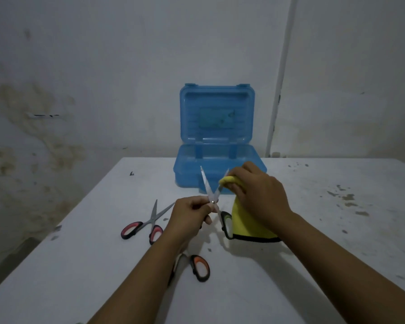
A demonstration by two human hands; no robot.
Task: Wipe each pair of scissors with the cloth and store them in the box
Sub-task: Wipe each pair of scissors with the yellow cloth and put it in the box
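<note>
My left hand point(187, 218) pinches a pair of scissors point(207, 187) near the pivot, blades spread and pointing up, one black handle hanging below. My right hand point(260, 190) presses a yellow cloth point(246, 226) with a black hem around the right blade. A blue plastic box point(218, 169) stands behind with its lid upright and open. Red-handled scissors point(147, 224) lie open on the table to the left. Orange-handled scissors point(198, 266) lie under my left forearm, partly hidden.
The white table point(313, 265) has dark stains and chipped spots at the right and back. Its left edge runs diagonally from the back to the near left. A stained wall and a vertical white pipe point(278, 90) stand right behind the table.
</note>
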